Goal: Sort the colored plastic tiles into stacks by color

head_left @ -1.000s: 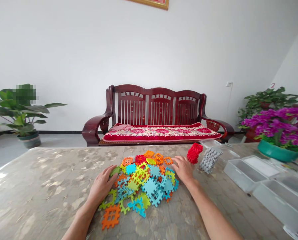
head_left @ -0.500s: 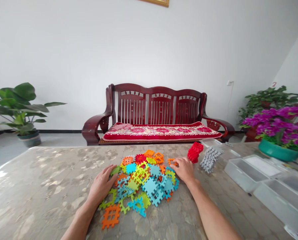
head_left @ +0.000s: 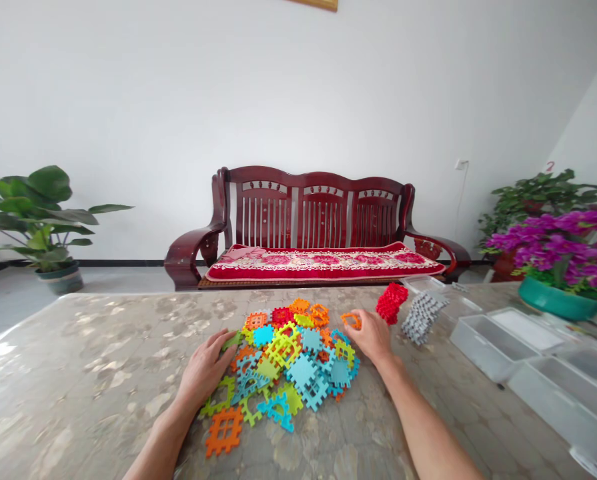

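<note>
A heap of flat plastic interlocking tiles, in blue, green, orange and red with notched edges, lies on the table. My left hand rests at the heap's left side, thumb and fingers apart, its fingertips by a green tile. Between the thumb and fingers of my right hand is a small orange open-frame tile, beyond the heap's right edge. Nearest me lies an orange window-shaped tile. The lower tiles in the heap are partly hidden.
Right of my right hand stand a red stack of notched pieces and a grey stack. Clear plastic boxes and a teal pot with purple flowers sit farther right. Behind the patterned table is a wooden bench.
My right hand has shifted slightly, and the orange tile in its fingers now shows more fully and a little farther right. My left hand stays in nearly the same place.
</note>
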Tool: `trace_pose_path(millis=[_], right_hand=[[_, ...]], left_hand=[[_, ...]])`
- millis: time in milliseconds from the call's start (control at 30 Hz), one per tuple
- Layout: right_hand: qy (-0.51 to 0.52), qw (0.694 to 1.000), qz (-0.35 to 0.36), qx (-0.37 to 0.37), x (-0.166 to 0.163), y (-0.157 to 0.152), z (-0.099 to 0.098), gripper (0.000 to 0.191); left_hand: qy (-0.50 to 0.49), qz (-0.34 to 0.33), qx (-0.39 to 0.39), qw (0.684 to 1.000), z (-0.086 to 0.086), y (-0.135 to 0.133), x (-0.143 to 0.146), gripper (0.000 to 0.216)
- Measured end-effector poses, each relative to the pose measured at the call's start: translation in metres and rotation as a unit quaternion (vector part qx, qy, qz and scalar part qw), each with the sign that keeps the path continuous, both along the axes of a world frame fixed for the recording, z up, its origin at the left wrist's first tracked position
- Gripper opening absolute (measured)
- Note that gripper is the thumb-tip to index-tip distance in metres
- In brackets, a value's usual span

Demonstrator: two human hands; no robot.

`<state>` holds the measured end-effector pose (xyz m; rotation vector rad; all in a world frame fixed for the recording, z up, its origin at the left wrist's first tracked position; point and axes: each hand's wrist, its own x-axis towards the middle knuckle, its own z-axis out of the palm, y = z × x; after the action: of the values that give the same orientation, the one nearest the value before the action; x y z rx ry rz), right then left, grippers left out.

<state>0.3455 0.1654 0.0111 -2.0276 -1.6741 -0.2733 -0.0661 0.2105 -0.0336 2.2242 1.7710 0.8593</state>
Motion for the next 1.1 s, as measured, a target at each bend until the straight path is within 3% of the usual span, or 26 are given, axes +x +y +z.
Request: trace_pose_path(millis=[200,467,733,1100], right_hand=[[0.043,0.996,-0.067,-0.027,0.021,-0.015,0.003,0.045],[0.054,0.987,-0.105,-0.105,0.020,-0.024,0.010,0.049],[-0.006,0.991,-0.080,-0.106,0.016,-0.019,0.005,0.045],[-0.006,0.994,-0.055,-0.099,0.019,-0.005,-0.006,0.048]], left_hand=[[0.009,-0.009,-0.002,1.000,0.006,-0.002,0.001,0.047],[0.010,-0.016,0.005,1.000,0.008,-0.003,0.001,0.044],[0.013,-0.019,-0.001,1.000,0.009,-0.004,0.001,0.043],[0.013,-0.014,0.014,1.000,0.006,-0.003,0.002,0.040]])
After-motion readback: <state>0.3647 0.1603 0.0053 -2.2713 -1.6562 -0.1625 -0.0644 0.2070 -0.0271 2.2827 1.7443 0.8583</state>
